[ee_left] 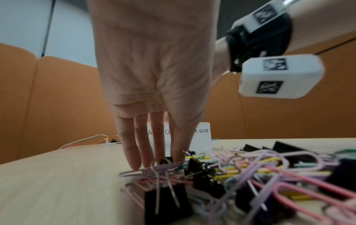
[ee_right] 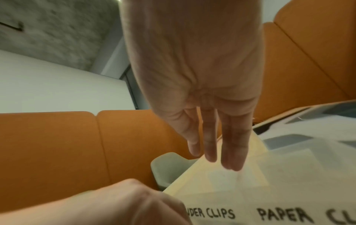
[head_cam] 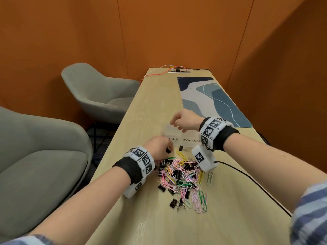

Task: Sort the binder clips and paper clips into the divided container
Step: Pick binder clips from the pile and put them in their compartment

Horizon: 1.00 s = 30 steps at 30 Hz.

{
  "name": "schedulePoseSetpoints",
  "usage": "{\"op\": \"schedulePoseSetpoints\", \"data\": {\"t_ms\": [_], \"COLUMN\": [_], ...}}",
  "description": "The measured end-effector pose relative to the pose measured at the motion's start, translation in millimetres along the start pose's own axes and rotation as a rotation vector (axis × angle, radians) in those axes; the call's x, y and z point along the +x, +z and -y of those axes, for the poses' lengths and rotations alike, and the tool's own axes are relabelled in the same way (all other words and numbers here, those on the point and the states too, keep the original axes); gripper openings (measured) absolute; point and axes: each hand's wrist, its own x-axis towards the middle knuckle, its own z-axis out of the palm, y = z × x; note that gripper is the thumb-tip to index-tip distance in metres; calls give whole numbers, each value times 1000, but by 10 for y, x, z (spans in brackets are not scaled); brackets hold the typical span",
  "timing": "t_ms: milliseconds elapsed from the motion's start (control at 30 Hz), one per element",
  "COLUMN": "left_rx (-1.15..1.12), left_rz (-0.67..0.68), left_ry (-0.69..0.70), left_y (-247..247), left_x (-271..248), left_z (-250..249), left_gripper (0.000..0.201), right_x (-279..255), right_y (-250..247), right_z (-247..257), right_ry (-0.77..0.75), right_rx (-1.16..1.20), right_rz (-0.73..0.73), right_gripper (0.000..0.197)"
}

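Note:
A mixed pile of coloured paper clips and black binder clips (head_cam: 182, 174) lies on the wooden table (head_cam: 150, 218). Behind it stands the clear divided container (head_cam: 178, 133), labelled "BINDER CLIPS" and "PAPER CLIPS" (ee_right: 285, 214). My left hand (head_cam: 166, 149) reaches down at the pile's far left edge. Its thumb and fingertips pinch a black binder clip (ee_left: 168, 159) at table level. My right hand (head_cam: 175, 123) hovers above the container with its fingers (ee_right: 210, 146) hanging straight and nothing in them. One black binder clip (head_cam: 181, 148) lies alone just in front of the container.
A blue patterned mat (head_cam: 212, 99) covers the table's far right. A black cable (head_cam: 247, 179) runs along the right side. Orange wires lead to a socket (head_cam: 178, 71) at the far end. Two grey chairs (head_cam: 99, 92) stand left of the table's edge.

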Motion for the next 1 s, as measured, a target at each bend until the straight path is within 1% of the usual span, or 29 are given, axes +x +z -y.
{"op": "schedulePoseSetpoints", "data": {"t_ms": [33, 67, 133, 200, 233, 300, 400, 467, 567, 633, 700, 800, 833, 867, 933, 967, 1000], "left_rx": [3, 7, 21, 30, 37, 53, 18, -45, -171, -177, -154, -49, -32, -40, -104, -134, -152], "left_rz": [0, 2, 0, 7, 12, 7, -27, -73, -233, -321, -326, -208, -190, -201, -284, -338, -382], "left_ry": [-1, -4, -10, 5, 18, 40, 59, 55, 23, -7, -51, -111, -116, -115, -103, -101, -104], "left_y": [-1, -8, -18, -15, -17, -41, -179, -331, -533, -566, -521, -430, -414, -408, -412, -410, -408], "left_x": [16, 25, 43, 60, 60, 42, -4, 6, 108, 203, 288, 339, 331, 306, 219, 164, 107], "left_z": [-4, -13, -29, -41, -44, -47, -37, -29, -44, -71, -71, -32, -14, -1, 25, 42, 60], "left_gripper": [22, 20, 19, 21, 23, 20, 16, 15, 12, 14, 18, 29, 31, 32, 31, 29, 26], "right_x": [-87, -172, -332, -432, -467, -508, -494, -476, -455, -448, -462, -468, -458, -434, -373, -336, -287], "right_y": [-10, 0, 76, 227, 303, 409, 452, 452, 462, 464, 446, 367, 320, 265, 142, 87, 46], "right_z": [-14, -35, -85, -167, -210, -277, -359, -397, -456, -495, -503, -473, -452, -426, -353, -313, -273], "right_ry": [-28, -55, -113, -182, -225, -303, -327, -303, -286, -282, -269, -230, -204, -175, -105, -83, -78], "right_rx": [-22, -80, -325, -586, -681, -825, -913, -892, -793, -749, -736, -673, -627, -567, -384, -293, -219], "right_rz": [3, 35, 132, 190, 204, 214, 186, 174, 147, 149, 161, 172, 185, 207, 235, 208, 148], "right_gripper": [28, 27, 27, 35, 36, 31, 28, 27, 23, 22, 22, 20, 19, 17, 12, 10, 10]}}
